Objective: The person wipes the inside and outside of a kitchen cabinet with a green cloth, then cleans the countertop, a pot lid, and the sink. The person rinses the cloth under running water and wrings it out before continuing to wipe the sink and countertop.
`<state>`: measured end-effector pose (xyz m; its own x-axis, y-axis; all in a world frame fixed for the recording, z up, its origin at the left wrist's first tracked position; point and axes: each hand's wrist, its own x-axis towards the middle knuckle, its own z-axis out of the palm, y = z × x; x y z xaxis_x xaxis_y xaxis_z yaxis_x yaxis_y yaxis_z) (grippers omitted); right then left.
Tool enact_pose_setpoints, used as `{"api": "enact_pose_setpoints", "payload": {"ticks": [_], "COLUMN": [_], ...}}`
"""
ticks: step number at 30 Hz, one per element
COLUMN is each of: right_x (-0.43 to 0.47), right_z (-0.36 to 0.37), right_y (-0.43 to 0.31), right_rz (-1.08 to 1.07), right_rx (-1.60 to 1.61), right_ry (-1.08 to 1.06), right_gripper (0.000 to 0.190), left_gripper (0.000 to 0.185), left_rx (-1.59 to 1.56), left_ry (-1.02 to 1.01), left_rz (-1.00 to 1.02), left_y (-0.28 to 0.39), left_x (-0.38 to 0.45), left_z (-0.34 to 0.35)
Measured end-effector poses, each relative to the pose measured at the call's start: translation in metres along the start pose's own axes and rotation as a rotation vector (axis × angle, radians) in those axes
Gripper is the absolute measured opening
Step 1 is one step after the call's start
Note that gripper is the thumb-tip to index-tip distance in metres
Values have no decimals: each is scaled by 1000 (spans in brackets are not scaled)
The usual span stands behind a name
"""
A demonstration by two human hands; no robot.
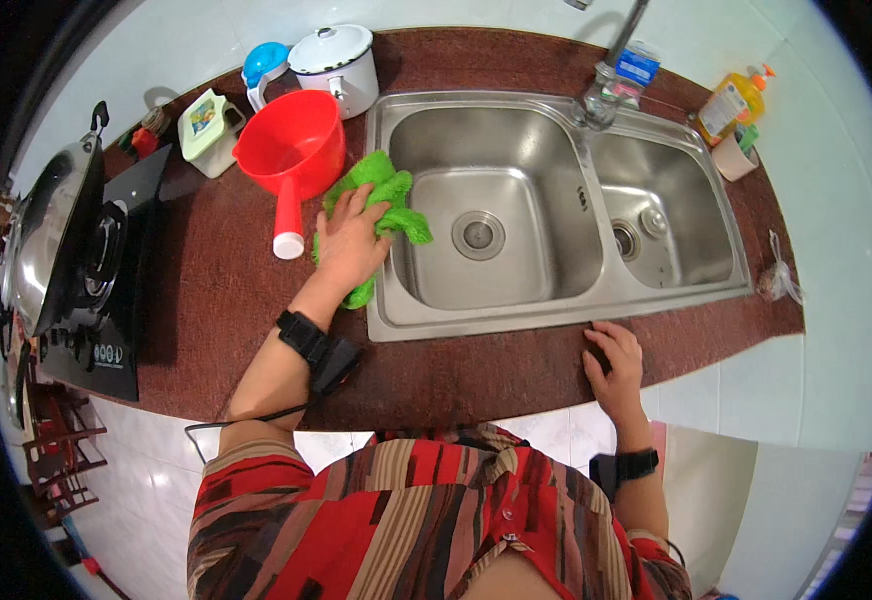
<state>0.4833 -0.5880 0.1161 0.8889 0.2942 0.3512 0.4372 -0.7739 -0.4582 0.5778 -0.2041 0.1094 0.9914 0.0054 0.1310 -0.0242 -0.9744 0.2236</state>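
My left hand [353, 240] lies over a fluffy green cleaning cloth [404, 217] at the left rim of the steel double-bowl sink [496, 281]. Part of the cloth hangs over the edge of the larger bowl, and my palm hides some of it. Just left of this hand, a red plastic dipper [297, 146] stands with its handle pointing towards me. My right hand [616, 367] holds nothing; its fingers, slightly apart, rest on the brown countertop [466, 382] by the sink's front edge. Both sink bowls show bare metal and drains.
A gas hob [117, 300] carries a lidded wok [53, 240] at left. Behind the dipper are a lidded plastic container [210, 139], a blue-lidded jug [265, 64] and a white enamel pot [338, 71]. The faucet [599, 97], soap bottle [732, 105] and tied plastic bag [779, 281] are right.
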Motion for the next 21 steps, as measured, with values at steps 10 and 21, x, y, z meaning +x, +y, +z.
{"api": "enact_pose_setpoints", "payload": {"ticks": [10,21], "right_x": [36,52], "right_z": [-32,-36], "right_y": [56,101], "right_rz": [-15,-66], "right_rx": [-24,-23], "right_ry": [-22,-5], "right_gripper": [24,14], "left_gripper": [47,41], "left_rx": [103,-592], "left_ry": [57,622], "left_rz": [-53,-608], "left_y": [2,27], "left_x": [22,209], "left_z": [-5,64]}}
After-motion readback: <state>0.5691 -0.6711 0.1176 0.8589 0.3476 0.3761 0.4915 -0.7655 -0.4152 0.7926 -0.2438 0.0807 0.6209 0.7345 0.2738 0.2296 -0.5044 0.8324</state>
